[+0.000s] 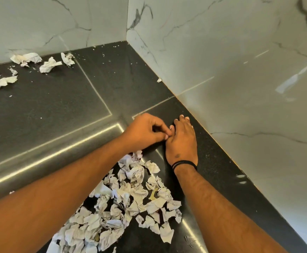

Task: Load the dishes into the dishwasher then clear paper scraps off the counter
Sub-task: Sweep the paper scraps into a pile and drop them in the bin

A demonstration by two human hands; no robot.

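I cup flat right hand (pixel 183 141) as wall, left hand (pixel 145 133) fingers curled, grip unclear; sweep paper scraps (pixel 130 201) lower centre along table (pixel 57 110).

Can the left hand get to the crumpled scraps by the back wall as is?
Probably yes. The left hand is up by the right hand, and only bare dark counter lies between it and the crumpled scraps by the back wall. It looks like a long stretch, though.

My forearms are bare, no sleeves showing, and around my right wrist (pixel 184 164), lower right of centre, I wear thin black bands stacked close together.
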